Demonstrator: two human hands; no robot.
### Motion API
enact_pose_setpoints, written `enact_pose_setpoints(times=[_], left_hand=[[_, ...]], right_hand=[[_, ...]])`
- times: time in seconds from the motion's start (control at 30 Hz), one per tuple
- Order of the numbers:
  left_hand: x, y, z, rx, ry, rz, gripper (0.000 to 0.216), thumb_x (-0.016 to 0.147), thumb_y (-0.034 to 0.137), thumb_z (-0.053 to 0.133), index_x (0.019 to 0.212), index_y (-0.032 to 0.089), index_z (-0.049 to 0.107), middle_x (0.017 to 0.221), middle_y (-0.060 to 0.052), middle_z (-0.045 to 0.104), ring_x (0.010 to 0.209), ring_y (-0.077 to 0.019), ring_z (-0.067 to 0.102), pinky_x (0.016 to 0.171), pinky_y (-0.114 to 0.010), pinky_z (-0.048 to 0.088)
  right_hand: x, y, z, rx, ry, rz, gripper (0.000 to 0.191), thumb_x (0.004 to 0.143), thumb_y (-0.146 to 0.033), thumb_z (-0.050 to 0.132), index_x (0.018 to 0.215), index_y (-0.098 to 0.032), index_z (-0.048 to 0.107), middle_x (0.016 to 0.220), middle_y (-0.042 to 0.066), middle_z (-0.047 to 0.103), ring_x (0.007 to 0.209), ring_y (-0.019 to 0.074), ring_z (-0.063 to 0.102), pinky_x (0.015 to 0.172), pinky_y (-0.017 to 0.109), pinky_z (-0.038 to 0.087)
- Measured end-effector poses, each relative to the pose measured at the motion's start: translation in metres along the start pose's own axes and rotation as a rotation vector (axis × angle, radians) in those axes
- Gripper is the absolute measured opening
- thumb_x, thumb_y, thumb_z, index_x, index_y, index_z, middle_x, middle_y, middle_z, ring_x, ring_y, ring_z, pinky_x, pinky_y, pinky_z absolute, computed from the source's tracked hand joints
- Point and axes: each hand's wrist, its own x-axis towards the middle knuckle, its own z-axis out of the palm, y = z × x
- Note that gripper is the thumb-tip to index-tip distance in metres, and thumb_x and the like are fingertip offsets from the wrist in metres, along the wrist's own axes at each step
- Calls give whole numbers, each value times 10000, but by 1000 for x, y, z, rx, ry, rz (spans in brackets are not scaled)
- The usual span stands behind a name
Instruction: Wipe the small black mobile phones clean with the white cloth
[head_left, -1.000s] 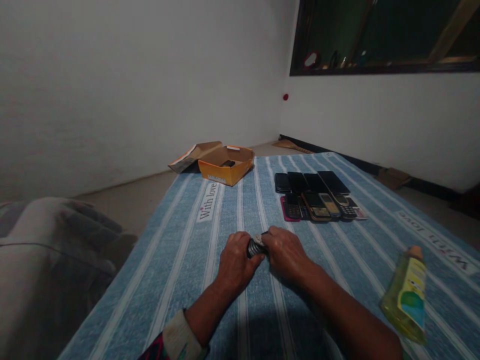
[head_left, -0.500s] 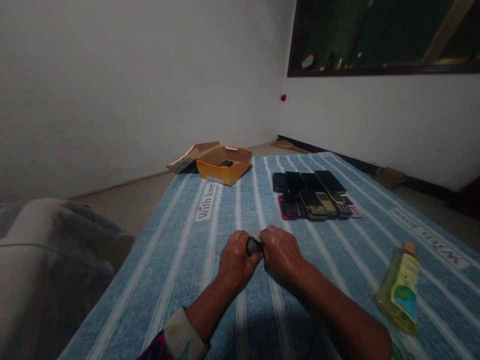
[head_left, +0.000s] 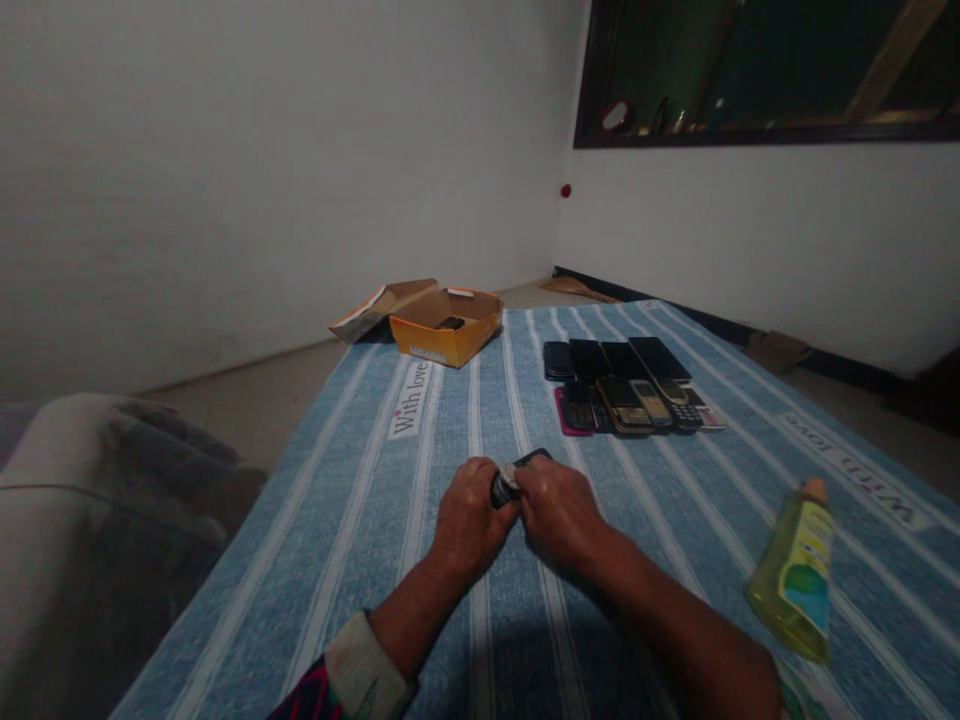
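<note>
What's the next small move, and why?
Likely: brace the dark item with the left hand and draw the pale piece along it with the right hand. Both hands are closed near each other, and the pale piece shows against the item between them. What the item is, I can't tell.

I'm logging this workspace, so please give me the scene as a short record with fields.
Left hand: grips a dark item, mostly hidden
Right hand: holds a pale piece at the dark item
Phones: two rows, beyond the hands, to the right
Box: open, small object inside
Bottle: right of the right hand
Cloth: blue, striped
</note>
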Motion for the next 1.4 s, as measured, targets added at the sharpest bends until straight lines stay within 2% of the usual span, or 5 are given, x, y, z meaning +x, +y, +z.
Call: enact_pose_setpoints(times=[0.47, 0.67, 0.97, 1.2, 1.4], left_hand=[[0, 0, -1, -8, 9, 24, 115, 741, 180, 633, 832, 187, 563, 926, -68, 624, 906, -235, 602, 826, -389, 525], [0, 1, -2, 17, -4, -7, 233, 697, 193, 700, 902, 183, 590, 934, -65, 627, 904, -240, 611, 841, -409, 528], [-1, 0, -2, -17, -14, 20, 115, 743, 195, 640, 827, 186, 562, 925, -77, 624, 901, -245, 604, 830, -402, 526], [-1, 3, -2, 25, -39, -4, 246, 696, 175, 695, 912, 175, 576, 972, -81, 627, 944, -253, 603, 861, -416, 525], [-1, -1, 2, -33, 9, 28, 192, 723, 171, 641, 905, 176, 578, 967, -88, 635, 941, -252, 610, 868, -420, 527]], right_hand=[[2, -2, 2, 35, -34, -38, 269, 906, -115, 489, 1037, -193, 711, 997, 90, 691, 895, 195, 637, 705, 277, 383], [9, 30, -2, -9, 85, 195, 293, 945, -128, 434, 1010, -167, 717, 968, 107, 705, 894, 204, 642, 726, 282, 378], [-5, -2, 9, 78, -16, -13, 251, 888, -120, 498, 1005, -195, 707, 1000, 77, 699, 923, 197, 633, 742, 272, 393], [12, 35, -2, -18, 84, 233, 269, 949, -167, 455, 997, -170, 721, 973, 108, 721, 905, 207, 647, 739, 278, 380], [7, 7, 5, 54, 64, 81, 272, 913, -135, 472, 1007, -194, 721, 978, 76, 711, 878, 182, 636, 717, 266, 373]])
